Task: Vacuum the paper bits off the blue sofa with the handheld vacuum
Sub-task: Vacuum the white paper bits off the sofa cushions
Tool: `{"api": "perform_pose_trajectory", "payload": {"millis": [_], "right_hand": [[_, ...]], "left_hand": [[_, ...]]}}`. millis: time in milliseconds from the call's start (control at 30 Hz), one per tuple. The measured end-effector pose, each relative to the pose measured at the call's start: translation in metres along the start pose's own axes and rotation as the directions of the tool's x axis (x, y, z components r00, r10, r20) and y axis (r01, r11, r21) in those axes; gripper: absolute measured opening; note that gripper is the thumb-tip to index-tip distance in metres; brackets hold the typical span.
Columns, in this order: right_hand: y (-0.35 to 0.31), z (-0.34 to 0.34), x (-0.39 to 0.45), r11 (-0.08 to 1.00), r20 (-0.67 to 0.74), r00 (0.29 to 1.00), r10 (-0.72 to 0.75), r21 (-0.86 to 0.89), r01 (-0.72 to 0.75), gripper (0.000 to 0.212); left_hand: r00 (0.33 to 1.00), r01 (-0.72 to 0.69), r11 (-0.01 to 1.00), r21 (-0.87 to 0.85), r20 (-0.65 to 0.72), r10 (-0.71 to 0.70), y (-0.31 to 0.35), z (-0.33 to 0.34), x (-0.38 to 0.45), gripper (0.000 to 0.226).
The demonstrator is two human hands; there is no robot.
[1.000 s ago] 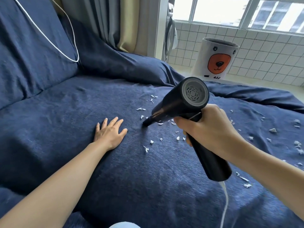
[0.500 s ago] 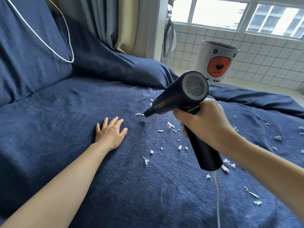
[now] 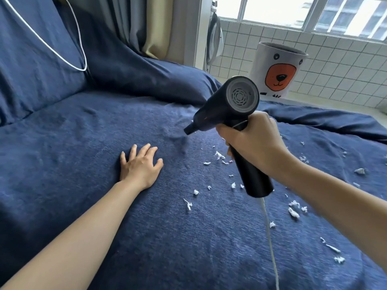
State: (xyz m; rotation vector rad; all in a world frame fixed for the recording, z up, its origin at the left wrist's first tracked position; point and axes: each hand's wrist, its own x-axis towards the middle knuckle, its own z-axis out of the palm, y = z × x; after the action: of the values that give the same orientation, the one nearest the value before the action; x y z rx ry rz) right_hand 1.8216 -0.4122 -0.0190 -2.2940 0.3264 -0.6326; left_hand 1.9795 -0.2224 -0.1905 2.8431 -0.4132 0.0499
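Note:
My right hand [image 3: 254,144] grips the handle of a black handheld vacuum [image 3: 228,105]. Its narrow nozzle points down and left, just above the blue sofa [image 3: 83,143] seat, at the far edge of the scattered white paper bits [image 3: 218,155]. More bits lie below the vacuum handle and out to the right [image 3: 293,212]. My left hand [image 3: 141,164] lies flat on the seat with fingers spread, left of the bits, holding nothing. A white cord [image 3: 270,243] hangs from the base of the vacuum handle.
A white bin with an orange bear face [image 3: 276,70] stands behind the sofa by the tiled wall. A white cable [image 3: 62,57] loops over the backrest cushion at the upper left. Curtains [image 3: 146,24] hang behind the armrest.
My right hand has carried the vacuum nozzle away from me across the bits toward the far side of the patch, and several bits there are gone. My left hand has stayed flat in place.

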Motion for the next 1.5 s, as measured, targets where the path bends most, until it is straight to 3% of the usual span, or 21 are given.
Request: {"api": "perform_pose_trajectory", "payload": {"millis": [633, 933, 1267, 1500], "right_hand": [[0.016, -0.008, 0.030, 0.998, 0.008, 0.998, 0.066, 0.006, -0.066, 0.022], [0.013, 0.008, 0.041, 0.987, -0.002, 0.995, 0.099, 0.129, -0.098, 0.021], [0.020, 0.002, 0.051, 0.999, -0.079, 0.995, 0.054, 0.004, -0.054, 0.023], [0.027, 0.008, 0.062, 0.987, -0.049, 0.990, 0.129, 0.099, -0.124, 0.020]], "left_hand": [[1.000, -0.024, 1.000, 0.014, -0.015, 0.024, 0.004, 0.008, 0.029, 0.057], [1.000, -0.025, 0.999, 0.029, -0.013, 0.025, 0.005, 0.008, 0.027, 0.057], [1.000, -0.023, 0.999, 0.036, -0.009, 0.023, 0.003, 0.010, 0.028, 0.057], [0.999, -0.017, 1.000, 0.022, -0.037, 0.018, 0.001, 0.013, 0.029, 0.057]]}}
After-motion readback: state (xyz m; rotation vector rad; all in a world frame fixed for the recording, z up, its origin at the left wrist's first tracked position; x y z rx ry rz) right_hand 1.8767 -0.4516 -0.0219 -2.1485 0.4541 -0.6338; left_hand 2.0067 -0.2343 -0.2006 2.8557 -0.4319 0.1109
